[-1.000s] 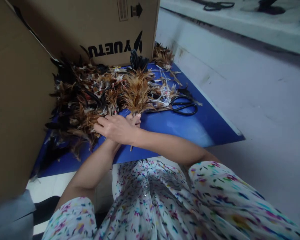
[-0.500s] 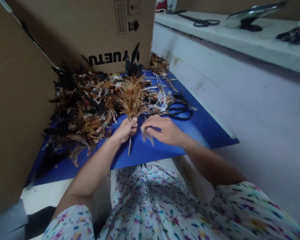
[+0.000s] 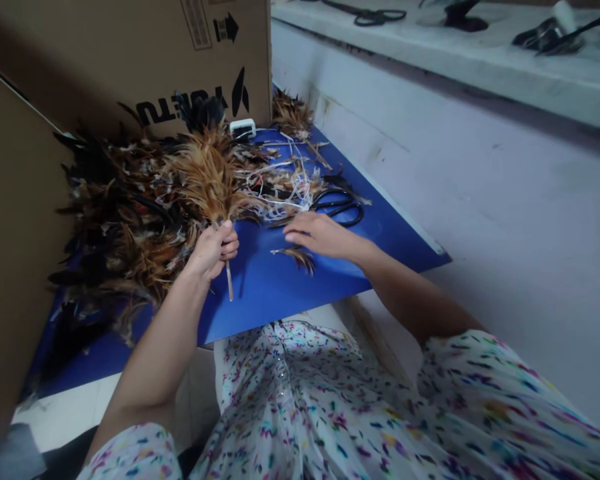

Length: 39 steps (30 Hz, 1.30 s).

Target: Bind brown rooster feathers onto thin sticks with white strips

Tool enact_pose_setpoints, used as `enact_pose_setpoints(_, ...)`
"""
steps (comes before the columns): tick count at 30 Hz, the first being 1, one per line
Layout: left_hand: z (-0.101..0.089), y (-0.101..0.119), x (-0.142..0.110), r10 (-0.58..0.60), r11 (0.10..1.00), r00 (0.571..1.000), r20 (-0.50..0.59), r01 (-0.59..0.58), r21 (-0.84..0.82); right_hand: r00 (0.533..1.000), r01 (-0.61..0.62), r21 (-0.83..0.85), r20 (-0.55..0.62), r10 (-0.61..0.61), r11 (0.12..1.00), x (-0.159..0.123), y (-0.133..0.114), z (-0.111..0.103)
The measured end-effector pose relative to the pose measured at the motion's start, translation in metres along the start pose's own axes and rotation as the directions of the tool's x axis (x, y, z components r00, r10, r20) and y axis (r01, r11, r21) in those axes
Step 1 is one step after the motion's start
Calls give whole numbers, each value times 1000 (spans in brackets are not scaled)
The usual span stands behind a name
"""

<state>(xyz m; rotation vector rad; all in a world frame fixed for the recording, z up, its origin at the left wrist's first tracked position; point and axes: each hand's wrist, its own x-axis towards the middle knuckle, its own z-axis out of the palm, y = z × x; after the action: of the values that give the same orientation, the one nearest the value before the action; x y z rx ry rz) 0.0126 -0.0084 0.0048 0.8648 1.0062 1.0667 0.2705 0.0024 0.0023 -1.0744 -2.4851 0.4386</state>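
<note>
Plainly, in the head view, the left hand (image 3: 216,250) has its grip closed around the stick (image 3: 230,283) of a feather bundle (image 3: 205,170), near the table's (image 3: 275,293) near edge, brown and black plumes pointing toward the far edge. The right hand (image 3: 323,235) has its grip loosely parted, just beside a small tuft (image 3: 301,257) on the table. Black-handled scissors (image 3: 356,220) lie beyond it, toward the right edge, beside white string (image 3: 301,188). A feather pile (image 3: 125,207) spreads along the left edge.
</note>
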Motion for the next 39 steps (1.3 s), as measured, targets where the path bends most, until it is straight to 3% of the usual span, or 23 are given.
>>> enact_pose_setpoints(5,-2,3,0,49,998,999,-10,-49,-34,964,-242,-184,-160,214,953,42,27,-7)
enact_pose_setpoints(10,-2,2,0,53,998,998,-22,-53,-37,922,-380,-313,-58,382,870,67,42,1)
enact_pose_setpoints(14,-1,2,0,44,998,999,-24,-45,-36,918,-390,-257,-183,352,884,66,50,2)
enact_pose_setpoints(19,0,2,0,45,999,999,-31,-46,-28,826,-515,-177,-363,431,839,55,63,-10)
enact_pose_setpoints(25,-2,1,1,46,999,998,-36,-47,-15,769,-591,-183,-422,480,785,47,69,-15)
enact_pose_setpoints(28,-3,1,1,54,998,998,-34,-54,-10,783,-585,-216,-401,475,782,45,71,-14)
enact_pose_setpoints(33,-3,0,1,51,999,998,-29,-51,-6,862,-499,-335,-284,419,800,42,74,-14)
enact_pose_setpoints(39,-3,-3,2,52,999,998,-20,-52,1,913,-346,-330,-335,234,878,42,57,-15)
